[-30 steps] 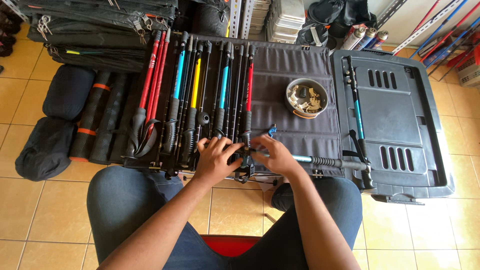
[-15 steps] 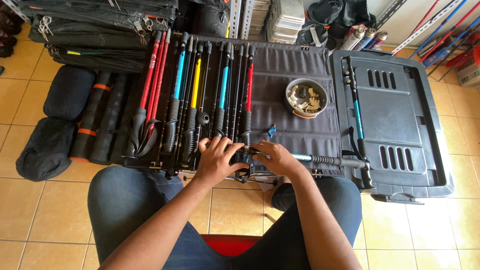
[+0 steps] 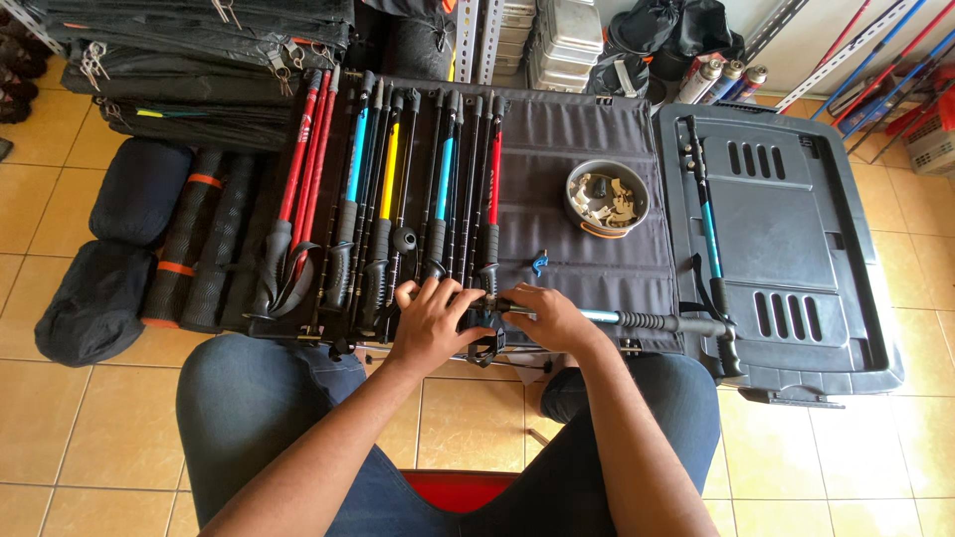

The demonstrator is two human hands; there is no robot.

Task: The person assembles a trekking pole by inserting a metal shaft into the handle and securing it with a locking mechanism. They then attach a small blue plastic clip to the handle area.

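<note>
Seen from above, a seated person's left hand point(image 3: 430, 320) and right hand point(image 3: 550, 316) meet at the near edge of a dark fabric mat point(image 3: 587, 139), both grasping a trekking pole point(image 3: 637, 320) that lies crosswise in front of the knees. The left hand curls over the pole's black locking part, fingers bent on top; the right hand wraps the shaft just beside it, with the pale blue section and ribbed black grip running out to the right. Just beyond the hands a small blue clip point(image 3: 538, 264) lies on the mat. Farther out, a row of folded poles point(image 3: 398, 199) in red, blue, yellow and black lies side by side, pointing away. To the right on the mat stands a round metal bowl point(image 3: 607, 197) of small pale parts. Right of that is a grey plastic lid point(image 3: 796, 239) with another blue pole point(image 3: 704, 209) on it. At far left, dark rolled bags point(image 3: 139, 189) rest on the tiled floor point(image 3: 60, 438).
</note>
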